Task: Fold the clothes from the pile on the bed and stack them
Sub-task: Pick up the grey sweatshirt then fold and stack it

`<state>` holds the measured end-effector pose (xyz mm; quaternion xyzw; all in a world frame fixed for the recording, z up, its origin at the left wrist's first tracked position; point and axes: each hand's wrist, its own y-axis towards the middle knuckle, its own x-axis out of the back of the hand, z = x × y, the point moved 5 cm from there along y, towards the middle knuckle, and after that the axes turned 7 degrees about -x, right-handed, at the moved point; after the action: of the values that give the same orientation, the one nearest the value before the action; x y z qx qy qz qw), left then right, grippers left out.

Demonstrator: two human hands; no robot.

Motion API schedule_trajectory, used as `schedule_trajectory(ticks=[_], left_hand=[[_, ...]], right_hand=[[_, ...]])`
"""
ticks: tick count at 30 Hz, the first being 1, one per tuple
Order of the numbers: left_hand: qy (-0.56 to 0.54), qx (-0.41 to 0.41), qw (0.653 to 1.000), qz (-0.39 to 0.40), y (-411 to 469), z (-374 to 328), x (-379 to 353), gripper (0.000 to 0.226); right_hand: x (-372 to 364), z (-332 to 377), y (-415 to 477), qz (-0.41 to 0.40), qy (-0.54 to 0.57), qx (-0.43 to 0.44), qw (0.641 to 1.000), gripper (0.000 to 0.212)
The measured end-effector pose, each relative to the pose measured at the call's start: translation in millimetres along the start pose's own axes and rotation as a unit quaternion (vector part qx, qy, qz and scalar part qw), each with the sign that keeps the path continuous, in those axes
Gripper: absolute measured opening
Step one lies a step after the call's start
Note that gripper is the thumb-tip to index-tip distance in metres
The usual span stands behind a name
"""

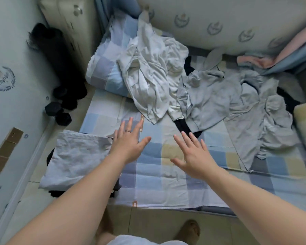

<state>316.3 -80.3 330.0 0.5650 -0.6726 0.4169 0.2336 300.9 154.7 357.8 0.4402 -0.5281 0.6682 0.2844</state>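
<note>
While a bare foot stands on the tiled floor at the bottom edge, both forearms reach out over the bed, whose sheet is checked in blue, white and yellow. The left hand, a ring on one finger, is just beside the far right corner of a folded pale blue garment. Its grip is spread, fingers straight and holding nothing; whether it touches the sheet cannot be told. The right hand is near it over the bare middle of the sheet, its grip likewise spread and empty. The folded pale blue garment lies on folded dark clothes at the bed's left edge. Beyond the fingertips lies the pile of unfolded clothes: a crumpled white garment on the left, a grey top in the middle with a dark piece showing under it, and another grey piece on the right. The white garment drapes partly over a folded checked quilt. On the floor left of the bed sit black dumbbells. A padded panel lines the far wall.
</note>
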Motion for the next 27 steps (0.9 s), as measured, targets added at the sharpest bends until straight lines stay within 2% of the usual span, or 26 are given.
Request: schedule_trajectory(ticks=[5, 11, 13, 18, 23, 27], left_hand=[[0.024, -0.025, 0.999, -0.028, 23.6, -133.5, -41.0, 0.071], [0.029, -0.018, 0.999, 0.003, 39.3, -233.4, -86.4, 0.069], [0.040, -0.014, 0.999, 0.023, 54.1, -247.6, -100.4, 0.069], [0.044, -0.009, 0.996, 0.073, 104.6, -259.8, -145.4, 0.068], [0.076, -0.003, 0.990, 0.118, 152.9, -257.3, -199.3, 0.068], [0.091, 0.002, 0.986, 0.138, 201.3, -244.9, -251.5, 0.068]], right_hand=[[20.2, -141.4, -19.3, -0.024, -0.010, -0.005, 1.000, 0.083], [9.6, -262.6, -43.6, 0.033, -0.002, -0.034, 0.999, 0.086], [4.6, -288.1, -39.4, 0.046, 0.010, -0.041, 0.998, 0.089], [-10.5, -342.0, -16.5, 0.064, 0.026, -0.070, 0.995, 0.079], [-38.5, -394.4, 21.6, 0.084, 0.043, -0.106, 0.990, 0.079], [-73.5, -425.5, 76.1, 0.091, 0.061, -0.102, 0.989, 0.083]])
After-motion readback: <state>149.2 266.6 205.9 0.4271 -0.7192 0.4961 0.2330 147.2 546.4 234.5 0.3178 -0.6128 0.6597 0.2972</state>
